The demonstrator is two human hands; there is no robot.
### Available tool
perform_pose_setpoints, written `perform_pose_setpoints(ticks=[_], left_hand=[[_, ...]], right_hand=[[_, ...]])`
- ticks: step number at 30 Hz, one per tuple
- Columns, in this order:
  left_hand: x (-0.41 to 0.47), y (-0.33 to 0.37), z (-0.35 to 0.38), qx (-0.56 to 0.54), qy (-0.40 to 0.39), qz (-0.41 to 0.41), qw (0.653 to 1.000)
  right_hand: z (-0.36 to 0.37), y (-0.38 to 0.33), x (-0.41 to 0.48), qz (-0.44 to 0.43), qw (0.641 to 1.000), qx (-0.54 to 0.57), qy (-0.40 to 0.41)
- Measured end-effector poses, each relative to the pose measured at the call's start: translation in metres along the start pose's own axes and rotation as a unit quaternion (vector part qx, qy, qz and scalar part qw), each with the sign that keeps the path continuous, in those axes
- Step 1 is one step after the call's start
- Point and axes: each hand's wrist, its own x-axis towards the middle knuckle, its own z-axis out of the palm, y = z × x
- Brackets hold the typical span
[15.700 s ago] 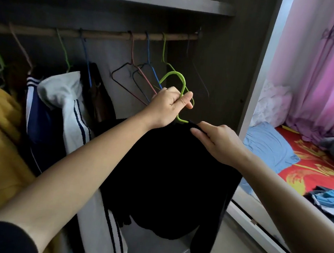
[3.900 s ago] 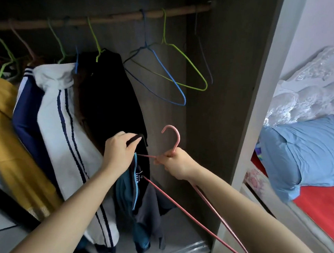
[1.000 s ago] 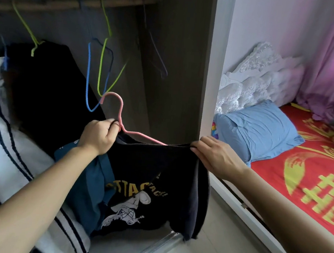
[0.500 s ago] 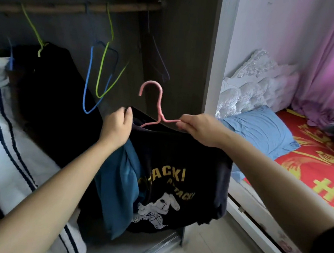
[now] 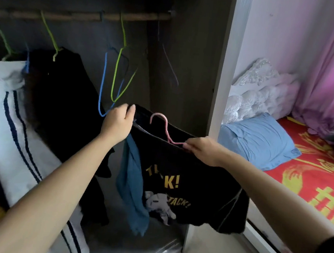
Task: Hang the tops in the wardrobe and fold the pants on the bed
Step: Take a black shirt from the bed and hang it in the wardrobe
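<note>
A black T-shirt [image 5: 187, 179] with yellow lettering, a white cartoon print and teal sleeves hangs between my hands in front of the open wardrobe. A pink wire hanger [image 5: 163, 126] sits inside its neck, hook sticking up. My left hand [image 5: 118, 123] grips the shirt's left shoulder. My right hand [image 5: 201, 150] pinches the shirt's right shoulder together with the hanger's arm. The wooden wardrobe rail [image 5: 81, 16] runs above, well over the hook.
Empty blue [image 5: 103, 83] and green [image 5: 117, 74] hangers dangle from the rail just behind my left hand. A black top [image 5: 63, 96] and a white striped jacket [image 5: 4, 114] hang to the left. The wardrobe's side panel [image 5: 224, 70] stands right; beyond it lies the bed [image 5: 320, 182] with a blue pillow [image 5: 260, 141].
The shirt on the pink hanger has spread wider between my hands. My right hand has dropped a little lower and my left hand has shifted to the shirt's left shoulder.
</note>
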Motion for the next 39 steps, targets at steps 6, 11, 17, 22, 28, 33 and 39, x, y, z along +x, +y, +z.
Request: perform_pose_setpoints(ticks=[6,11,17,22,28,33,39], left_hand=[[-0.003,-0.021,0.0,0.012,-0.038,-0.049,0.998],[0.009,-0.019,-0.005,0.08,-0.015,0.023,0.996],[0.026,-0.02,-0.006,-0.096,-0.048,-0.081,0.991],[0.014,-0.04,-0.01,-0.194,-0.203,-0.079,0.957],[0.018,-0.055,-0.006,0.044,-0.073,0.015,0.996],[0.024,-0.064,-0.012,0.063,-0.065,0.05,0.995],[0.03,-0.05,-0.027,0.072,-0.091,0.054,0.992]], right_hand=[[-0.033,-0.004,0.004,-0.031,0.987,0.054,0.147],[-0.038,-0.009,0.01,-0.013,0.994,0.044,0.096],[-0.036,-0.025,0.019,-0.016,0.999,0.046,0.007],[-0.069,-0.033,0.018,-0.024,0.97,0.17,0.171],[-0.085,-0.045,0.021,-0.017,0.972,0.162,0.167],[-0.096,-0.052,0.02,0.012,0.978,0.147,0.15],[-0.101,-0.059,0.021,0.063,0.982,0.08,0.158]])
